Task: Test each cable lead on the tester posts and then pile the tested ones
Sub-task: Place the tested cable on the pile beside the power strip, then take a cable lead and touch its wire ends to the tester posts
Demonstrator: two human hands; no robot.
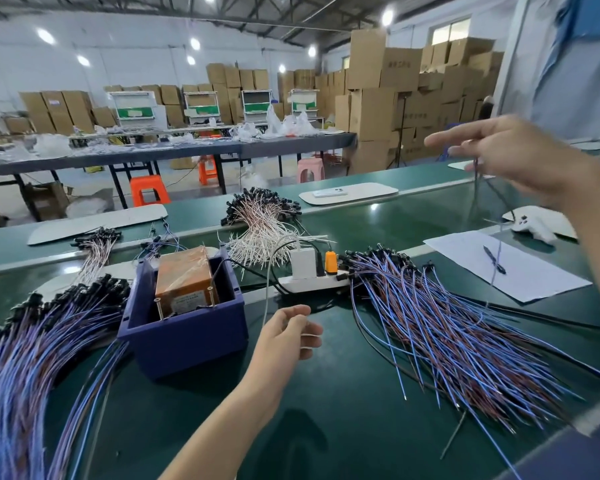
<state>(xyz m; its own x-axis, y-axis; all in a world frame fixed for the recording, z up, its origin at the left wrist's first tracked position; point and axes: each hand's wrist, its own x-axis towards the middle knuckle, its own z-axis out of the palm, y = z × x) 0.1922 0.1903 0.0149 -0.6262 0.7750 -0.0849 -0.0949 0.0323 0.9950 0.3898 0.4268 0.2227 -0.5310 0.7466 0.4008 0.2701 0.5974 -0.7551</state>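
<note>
Testing looks to be the step in hand, though nothing touches the tester (pixel 184 282) yet. My right grip (pixel 520 157) is raised at two o'clock, blurred, and pinches one cable lead (pixel 475 185) at its top, so the wire hangs free above the tabletop (pixel 326 410), well apart from the tester. My left grip (pixel 288 334) hovers low at the centre, fingers loosely curled and holding nothing I can make out, just beside the blue bin (pixel 187 344) at its nine o'clock. The tester sits in that bin, its two metal posts (pixel 158 301) standing up at the near edge. Next, I judge, the dangling ends must come across to those posts, one end to each, and the slack wire needs steadying. A right heap (pixel 447 327) of blue and red leads spreads at three o'clock, and a left heap (pixel 32 358) lies at nine; I cannot tell which is the tested one. In the way stand the power strip (pixel 309 282) with its plugs and a white charging cord (pixel 266 292) running down beside my left grip, either of which could snag the lead. A paper sheet (pixel 534 271) with a pen (pixel 494 259) lies under my right arm.
</note>
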